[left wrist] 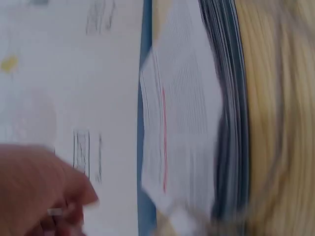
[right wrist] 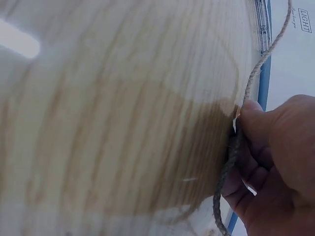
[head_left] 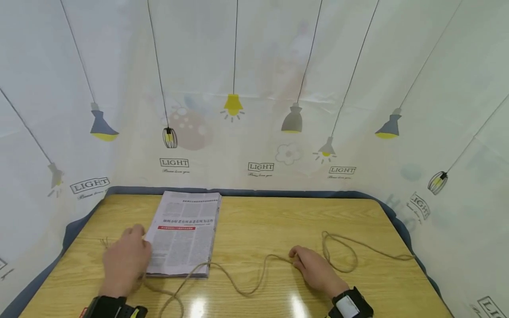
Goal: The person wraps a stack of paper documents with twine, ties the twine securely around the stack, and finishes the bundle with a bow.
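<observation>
A stack of newspapers lies on the wooden table, left of centre. A long brown twine runs from under the stack's near corner across to the right, where it ends in a loose loop. My right hand pinches the twine between thumb and fingers, which shows close up in the right wrist view. My left hand lies at the stack's left edge, over the twine's frayed end. The left wrist view is blurred: the hand sits beside the stack, and its grip is hidden.
A white curtain printed with lamps closes in the table at the back and on both sides. A blue strip lines the table's far edge. Bare wood lies between the stack and the loop.
</observation>
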`<state>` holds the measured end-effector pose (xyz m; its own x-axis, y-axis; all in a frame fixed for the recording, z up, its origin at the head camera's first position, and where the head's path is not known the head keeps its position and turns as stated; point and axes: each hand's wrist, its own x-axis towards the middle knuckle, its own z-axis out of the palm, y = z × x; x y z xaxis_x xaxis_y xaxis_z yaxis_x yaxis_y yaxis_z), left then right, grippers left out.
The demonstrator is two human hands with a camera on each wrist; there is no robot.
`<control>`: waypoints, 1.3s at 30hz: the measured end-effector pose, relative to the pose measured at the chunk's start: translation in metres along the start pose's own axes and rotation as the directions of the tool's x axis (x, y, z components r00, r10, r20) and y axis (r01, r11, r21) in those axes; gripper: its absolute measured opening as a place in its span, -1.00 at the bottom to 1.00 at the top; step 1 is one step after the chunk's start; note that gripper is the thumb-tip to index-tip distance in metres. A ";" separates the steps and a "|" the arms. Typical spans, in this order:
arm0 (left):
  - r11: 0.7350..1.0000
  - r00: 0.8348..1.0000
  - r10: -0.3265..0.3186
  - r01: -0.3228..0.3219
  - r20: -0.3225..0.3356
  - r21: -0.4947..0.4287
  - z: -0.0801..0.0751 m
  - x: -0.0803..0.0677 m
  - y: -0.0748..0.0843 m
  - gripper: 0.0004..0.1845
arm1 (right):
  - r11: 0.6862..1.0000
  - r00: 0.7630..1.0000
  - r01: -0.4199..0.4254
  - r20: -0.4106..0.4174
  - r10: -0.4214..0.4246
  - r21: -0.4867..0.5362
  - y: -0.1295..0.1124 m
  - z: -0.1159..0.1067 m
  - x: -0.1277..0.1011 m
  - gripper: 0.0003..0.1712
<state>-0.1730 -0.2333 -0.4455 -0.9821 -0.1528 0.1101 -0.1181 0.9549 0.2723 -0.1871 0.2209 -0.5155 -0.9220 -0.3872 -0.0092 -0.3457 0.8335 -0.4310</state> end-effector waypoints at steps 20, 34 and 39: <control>0.647 0.614 0.759 -0.672 0.217 -0.359 0.076 -0.028 0.084 -0.92 | 0.996 0.996 -0.057 -0.070 0.061 0.068 0.011 -0.001 -0.005 -0.93; 0.705 0.712 0.645 -0.417 0.276 -0.573 0.057 -0.030 0.015 -0.84 | 0.990 0.984 -0.128 -0.118 0.134 0.063 0.053 -0.023 -0.031 -0.90; 0.691 0.691 0.660 -0.404 0.295 -0.600 0.054 -0.029 -0.001 -0.88 | 0.983 0.977 -0.178 -0.110 0.181 0.042 0.066 -0.029 -0.039 -0.89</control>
<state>-0.1528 -0.2163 -0.5006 -0.7998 0.5997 -0.0261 0.4032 0.5689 0.7168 -0.1787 0.3027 -0.5175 -0.9829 -0.1838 0.0123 -0.1688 0.8719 -0.4597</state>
